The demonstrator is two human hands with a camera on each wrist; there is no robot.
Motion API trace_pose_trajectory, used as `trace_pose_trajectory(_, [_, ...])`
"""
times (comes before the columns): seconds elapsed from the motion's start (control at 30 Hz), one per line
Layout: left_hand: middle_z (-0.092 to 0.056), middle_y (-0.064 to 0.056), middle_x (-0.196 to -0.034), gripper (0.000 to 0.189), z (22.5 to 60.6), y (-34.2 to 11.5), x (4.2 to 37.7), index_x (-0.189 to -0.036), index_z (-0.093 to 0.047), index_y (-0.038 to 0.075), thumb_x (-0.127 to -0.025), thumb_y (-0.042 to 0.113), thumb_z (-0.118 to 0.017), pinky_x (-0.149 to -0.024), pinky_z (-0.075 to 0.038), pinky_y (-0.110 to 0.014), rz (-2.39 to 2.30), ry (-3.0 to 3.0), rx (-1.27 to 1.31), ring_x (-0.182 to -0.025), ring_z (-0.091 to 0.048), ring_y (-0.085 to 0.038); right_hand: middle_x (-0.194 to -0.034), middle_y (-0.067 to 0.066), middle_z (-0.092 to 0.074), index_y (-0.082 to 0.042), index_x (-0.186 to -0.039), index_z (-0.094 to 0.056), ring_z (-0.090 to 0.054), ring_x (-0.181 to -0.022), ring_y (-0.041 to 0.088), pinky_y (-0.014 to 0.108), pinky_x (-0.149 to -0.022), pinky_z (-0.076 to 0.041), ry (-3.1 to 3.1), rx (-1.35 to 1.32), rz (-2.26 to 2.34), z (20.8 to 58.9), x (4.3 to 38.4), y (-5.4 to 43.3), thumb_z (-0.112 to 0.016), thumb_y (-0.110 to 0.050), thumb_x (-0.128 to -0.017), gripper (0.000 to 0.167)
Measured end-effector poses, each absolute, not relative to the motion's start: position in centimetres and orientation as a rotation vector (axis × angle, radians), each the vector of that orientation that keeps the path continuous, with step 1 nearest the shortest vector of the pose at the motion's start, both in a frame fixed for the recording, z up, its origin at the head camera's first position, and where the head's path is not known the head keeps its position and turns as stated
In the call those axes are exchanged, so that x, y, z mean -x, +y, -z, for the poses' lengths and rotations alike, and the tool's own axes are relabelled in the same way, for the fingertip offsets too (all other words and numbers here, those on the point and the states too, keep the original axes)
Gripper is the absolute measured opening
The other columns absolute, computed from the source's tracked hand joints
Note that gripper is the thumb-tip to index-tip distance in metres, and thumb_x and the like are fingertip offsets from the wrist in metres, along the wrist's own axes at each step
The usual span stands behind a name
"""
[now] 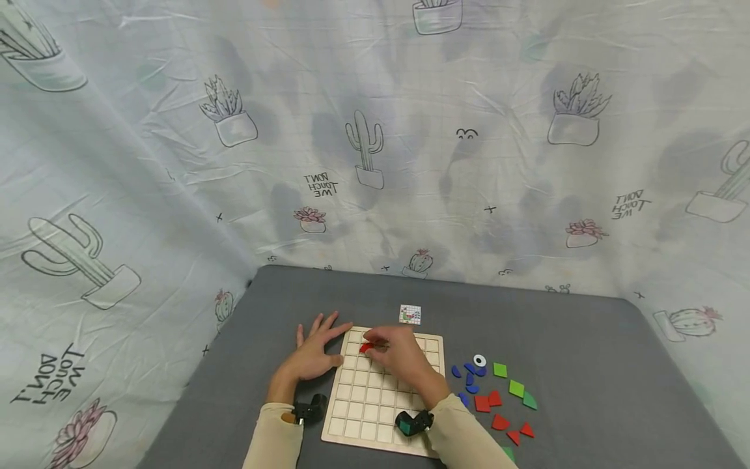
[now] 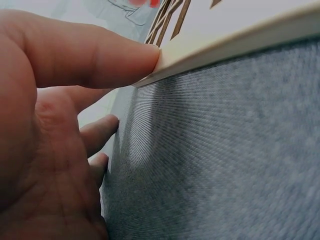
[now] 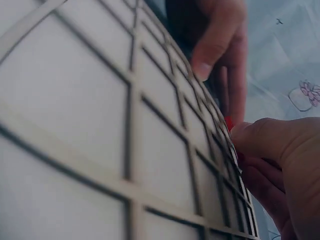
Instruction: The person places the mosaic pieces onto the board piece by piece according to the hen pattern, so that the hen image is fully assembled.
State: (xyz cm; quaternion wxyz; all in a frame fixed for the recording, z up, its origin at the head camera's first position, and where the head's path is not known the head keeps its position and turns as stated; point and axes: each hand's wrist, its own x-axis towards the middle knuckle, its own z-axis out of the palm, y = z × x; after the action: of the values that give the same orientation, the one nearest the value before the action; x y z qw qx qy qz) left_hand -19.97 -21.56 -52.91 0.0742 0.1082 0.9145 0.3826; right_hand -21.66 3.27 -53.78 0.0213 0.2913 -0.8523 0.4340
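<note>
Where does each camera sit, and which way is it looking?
Head: worn on the person's head, looking forward and down at the board on the table; both sleeves, the left grip and right grip show.
Left wrist: on that wrist, looking past the left thumb and fingers at the board's edge and the table.
Right wrist: on that wrist, looking across the board's squares; both grips show.
Shared: head and right-wrist views both show the right grip pinching a red piece.
</note>
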Motion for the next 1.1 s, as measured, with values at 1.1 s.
trace_pose_trajectory(1.1, [-0.029, -0.02, -0.18, 0.074, 52.87, -21.55, 20.0, -0.159, -0.061, 0.017, -0.088, 0.004, -0.078, -0.127, 0.016, -0.078, -1.166, 2.745, -0.305, -0.169, -0.007, -0.051, -0.122, 0.005, -0.083, -0.009, -0.124, -0.082, -0.081, -0.105, 0.018, 0.027, -0.087, -0.066, -2.654, -0.951, -1.105, 53.41, 20.99, 2.58, -0.082, -0.005, -0.097, 0.028])
